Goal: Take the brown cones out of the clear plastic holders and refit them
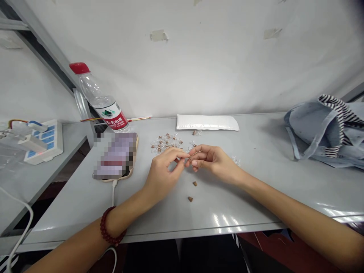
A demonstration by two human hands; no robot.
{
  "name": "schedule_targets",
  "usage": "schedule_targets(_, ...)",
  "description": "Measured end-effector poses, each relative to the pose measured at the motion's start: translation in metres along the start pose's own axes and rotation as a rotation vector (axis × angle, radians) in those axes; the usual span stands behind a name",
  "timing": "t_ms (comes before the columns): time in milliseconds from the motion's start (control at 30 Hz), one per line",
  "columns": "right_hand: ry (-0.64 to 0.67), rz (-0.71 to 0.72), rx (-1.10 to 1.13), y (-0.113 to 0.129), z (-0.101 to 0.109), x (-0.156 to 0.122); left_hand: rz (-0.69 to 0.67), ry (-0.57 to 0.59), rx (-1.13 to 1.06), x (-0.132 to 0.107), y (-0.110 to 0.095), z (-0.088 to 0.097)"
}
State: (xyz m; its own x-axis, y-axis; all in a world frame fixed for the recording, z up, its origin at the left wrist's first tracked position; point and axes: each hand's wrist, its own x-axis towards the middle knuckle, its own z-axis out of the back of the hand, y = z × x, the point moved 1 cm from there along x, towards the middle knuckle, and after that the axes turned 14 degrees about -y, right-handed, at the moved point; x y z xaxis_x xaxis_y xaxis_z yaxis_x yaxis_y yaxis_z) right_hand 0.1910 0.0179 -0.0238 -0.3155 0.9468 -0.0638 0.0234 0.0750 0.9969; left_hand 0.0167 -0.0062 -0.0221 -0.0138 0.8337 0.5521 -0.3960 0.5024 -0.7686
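Note:
My left hand [167, 168] is closed in a pinch, its fingertips meeting those of my right hand. Whatever lies between them is tiny and mostly hidden. My right hand [212, 161] has its fingers curled, and a thin wire-like piece [196, 152] shows along them. Just beyond my left hand lies a pile of tiny clear bottles with cork stoppers [166, 142]. Two loose brown corks, one nearer my hands [195, 183] and one closer to the front edge [190, 198], rest on the table. Partly behind my right hand are some small clear pieces [236, 161].
A white padded packet [207, 123] lies against the wall, with a single corked bottle [196, 133] before it. On the left are a phone [116, 157] on a cable, a red-capped water bottle [105, 102] and a power strip [45, 142]. A denim bag [309, 129] sits right.

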Motion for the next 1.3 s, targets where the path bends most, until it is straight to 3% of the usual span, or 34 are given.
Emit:
schedule_targets(100, -0.005, 0.002, 0.015, 0.000, 0.001, 0.000, -0.202, 0.028, 0.114, -0.001, -0.002, 0.000)
schedule_targets(200, -0.034, 0.002, 0.029, 0.002, 0.001, 0.000, -0.301, 0.051, 0.161, -0.002, -0.002, -0.002)
schedule_targets(467, -0.041, -0.012, -0.039, 0.007, -0.004, -0.005, -0.391, -0.007, 0.203, -0.007, 0.003, -0.009)
schedule_targets(633, -0.023, 0.077, -0.201, 0.006, -0.003, -0.003, -0.362, -0.006, 0.188, 0.000, 0.005, -0.005)
schedule_targets(767, -0.210, 0.271, -0.398, 0.031, 0.030, 0.002, -0.218, 0.007, 0.269, 0.011, 0.020, 0.004)
schedule_targets(833, -0.285, 0.274, -0.479, 0.046, 0.056, 0.005, -0.137, 0.001, 0.323, 0.016, 0.028, 0.007)
schedule_targets(900, -0.251, 0.204, -0.638, 0.056, 0.083, 0.007, -0.110, -0.007, 0.335, 0.021, 0.033, 0.007)
schedule_targets(967, -0.137, 0.083, -0.819, 0.056, 0.106, 0.009, -0.111, -0.027, 0.313, 0.024, 0.034, 0.006)
schedule_targets(1067, -0.008, -0.056, -1.099, 0.049, 0.127, 0.009, -0.083, -0.046, 0.304, 0.024, 0.028, 0.008)
schedule_targets(1167, 0.012, -0.131, -1.240, 0.042, 0.133, 0.006, 0.022, 0.083, 0.319, 0.022, 0.013, 0.019)
schedule_targets(1300, 0.049, -0.201, -1.268, 0.035, 0.125, 0.002, 0.287, 0.560, 0.314, 0.013, -0.008, 0.036)
